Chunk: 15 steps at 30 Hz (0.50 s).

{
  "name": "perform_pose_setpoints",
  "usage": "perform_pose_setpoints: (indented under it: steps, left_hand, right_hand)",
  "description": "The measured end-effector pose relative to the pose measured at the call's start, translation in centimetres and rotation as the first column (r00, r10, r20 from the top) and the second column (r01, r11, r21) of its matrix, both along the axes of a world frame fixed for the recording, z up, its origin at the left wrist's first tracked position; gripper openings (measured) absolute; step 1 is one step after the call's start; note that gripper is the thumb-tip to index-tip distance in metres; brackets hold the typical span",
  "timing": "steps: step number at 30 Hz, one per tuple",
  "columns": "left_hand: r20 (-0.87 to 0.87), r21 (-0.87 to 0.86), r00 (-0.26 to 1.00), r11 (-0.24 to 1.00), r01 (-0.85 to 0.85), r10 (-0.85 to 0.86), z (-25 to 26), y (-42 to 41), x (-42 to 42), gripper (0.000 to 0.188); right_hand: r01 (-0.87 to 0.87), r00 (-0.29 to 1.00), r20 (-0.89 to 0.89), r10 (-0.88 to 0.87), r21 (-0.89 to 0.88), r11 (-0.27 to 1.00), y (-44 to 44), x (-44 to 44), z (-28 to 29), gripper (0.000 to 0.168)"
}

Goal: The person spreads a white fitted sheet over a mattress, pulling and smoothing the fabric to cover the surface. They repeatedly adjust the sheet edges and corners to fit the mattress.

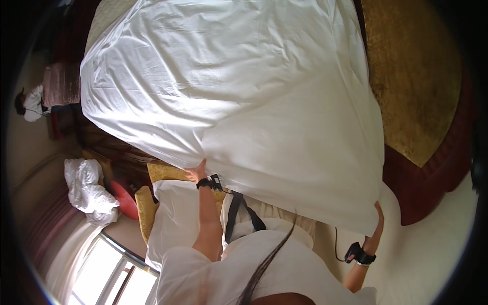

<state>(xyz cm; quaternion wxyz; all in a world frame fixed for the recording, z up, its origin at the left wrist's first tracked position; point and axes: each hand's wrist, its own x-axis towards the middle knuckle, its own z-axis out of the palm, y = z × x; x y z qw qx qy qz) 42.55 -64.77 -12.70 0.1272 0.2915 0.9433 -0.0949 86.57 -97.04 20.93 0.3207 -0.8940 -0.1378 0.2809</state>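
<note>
A large white sheet [282,126] lies wrinkled over the bed and reaches towards my body. My left hand [197,170] touches its near edge, with thumb and fingers spread apart. At the sheet's near right corner is my right hand [378,215]. The cloth covers most of its fingers, so I cannot tell how firmly it grips. Each wrist wears a black strapped device, the left one [209,183] and the right one [358,254], with a cable. Part of the bare mattress [108,21] shows at the far left corner.
A gold padded headboard [413,76] in a dark red frame [411,190] stands on the right. Left of me are a white pillow [173,213], a gold chair [144,209], bundled white bedding [89,187] and a window [110,270]. Another person [33,105] is at far left.
</note>
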Motion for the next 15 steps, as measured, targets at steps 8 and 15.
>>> perform_pose_setpoints:
  steps: [8,15]
  left_hand:
    - [0.905,0.304,0.424,0.751,-0.586,-0.035,-1.3,1.5,-1.4,0.031]
    - [0.841,0.506,0.441,0.742,-0.439,-0.312,12.2,15.1,-5.2,0.042]
  right_hand:
    - [0.125,0.824,-0.529,-0.203,-0.180,0.976,-0.6,3.3,-0.7,0.050]
    - [-0.129,0.982,0.068,0.175,-0.434,0.892,1.9,8.3,-5.3,0.041]
